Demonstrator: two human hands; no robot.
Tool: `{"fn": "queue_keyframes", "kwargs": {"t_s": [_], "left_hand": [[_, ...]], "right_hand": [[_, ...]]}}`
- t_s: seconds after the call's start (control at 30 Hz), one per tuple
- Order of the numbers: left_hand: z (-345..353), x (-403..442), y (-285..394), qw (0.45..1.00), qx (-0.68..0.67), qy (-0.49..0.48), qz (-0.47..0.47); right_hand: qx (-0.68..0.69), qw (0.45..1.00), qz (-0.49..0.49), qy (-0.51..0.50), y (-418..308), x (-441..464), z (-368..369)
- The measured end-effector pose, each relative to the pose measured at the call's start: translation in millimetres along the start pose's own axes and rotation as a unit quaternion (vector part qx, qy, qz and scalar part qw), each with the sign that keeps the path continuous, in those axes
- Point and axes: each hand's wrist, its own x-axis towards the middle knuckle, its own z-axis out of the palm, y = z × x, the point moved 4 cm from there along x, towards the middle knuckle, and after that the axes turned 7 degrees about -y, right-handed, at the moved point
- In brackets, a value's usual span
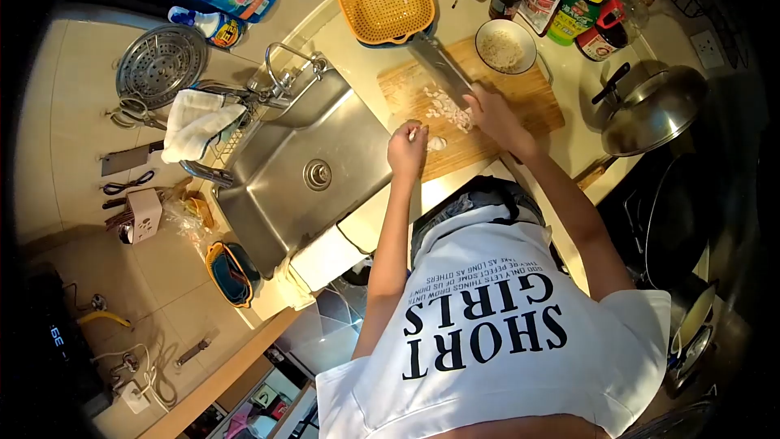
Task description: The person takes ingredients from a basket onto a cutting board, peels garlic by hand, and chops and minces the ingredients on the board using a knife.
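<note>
My right hand (497,118) is wrapped round the handle of a cleaver (439,63), whose broad blade points up and left over the cutting board (528,102). Near the board's left edge, my left hand (407,148) is closed in a pinch. A bit of something pale shows at its fingertips, too small to name. Between the hands lie chopped pale pieces (448,107) on the wood. One larger whitish piece (437,144) rests just right of my left hand.
A bowl of pale, finely chopped food (505,46) touches the board's far side. Beyond it stand several bottles (575,10). A yellow colander (386,2) sits at the back, the sink (341,138) at left, and a lidded pan (654,110) at right.
</note>
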Motion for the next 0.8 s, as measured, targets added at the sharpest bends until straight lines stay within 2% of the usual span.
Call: {"fn": "queue_keyframes", "kwargs": {"t_s": [0.07, 0.1, 0.17, 0.27, 0.4, 0.47, 0.57, 0.63, 0.67, 0.73, 0.77, 0.8], "left_hand": [[5.6, 4.5, 7.2, 1.000, 0.023, -0.012, -0.013], [10.3, 7.6, 9.3, 0.998, 0.047, -0.024, -0.024], [16.1, 17.1, 15.9, 0.997, 0.069, -0.025, -0.020], [22.0, 31.1, 23.4, 0.996, 0.077, -0.028, -0.042], [28.6, 44.4, 22.8, 0.998, 0.019, -0.053, 0.010], [25.3, 45.7, 18.5, 0.998, -0.004, -0.058, 0.028], [12.3, 36.3, 12.8, 0.997, -0.011, -0.022, 0.072], [15.1, 29.6, -5.1, 0.986, -0.136, -0.088, -0.040], [13.9, 29.8, -9.3, 0.986, -0.135, -0.088, -0.043], [27.4, 32.9, -26.4, 0.957, -0.177, -0.217, -0.079], [31.3, 32.8, -33.7, 0.957, -0.177, -0.216, -0.082], [33.1, 33.1, -32.0, 0.965, -0.173, -0.196, -0.020]], "right_hand": [[0.037, 0.981, 0.162, -0.097, 2.5, -1.6, -12.2], [0.037, 0.981, 0.162, -0.098, 0.4, -5.2, -14.4], [0.126, 0.985, 0.115, -0.032, -5.5, -11.9, -22.8], [0.109, 0.980, 0.157, -0.049, 12.0, -28.9, -9.8], [0.119, 0.973, 0.189, -0.060, 20.1, -45.4, -8.3], [0.107, 0.976, 0.187, -0.017, 17.4, -51.4, -14.8], [0.077, 0.974, 0.211, -0.026, 20.0, -58.8, -14.9], [0.079, 0.971, 0.221, -0.050, 19.2, -59.4, -11.5], [0.079, 0.967, 0.230, -0.074, 18.6, -60.3, -8.4], [0.080, 0.966, 0.226, -0.096, 17.3, -59.8, -0.4], [0.078, 0.965, 0.221, -0.116, 16.6, -60.1, 5.1], [0.079, 0.965, 0.221, -0.118, 17.6, -61.3, 11.0]]}}
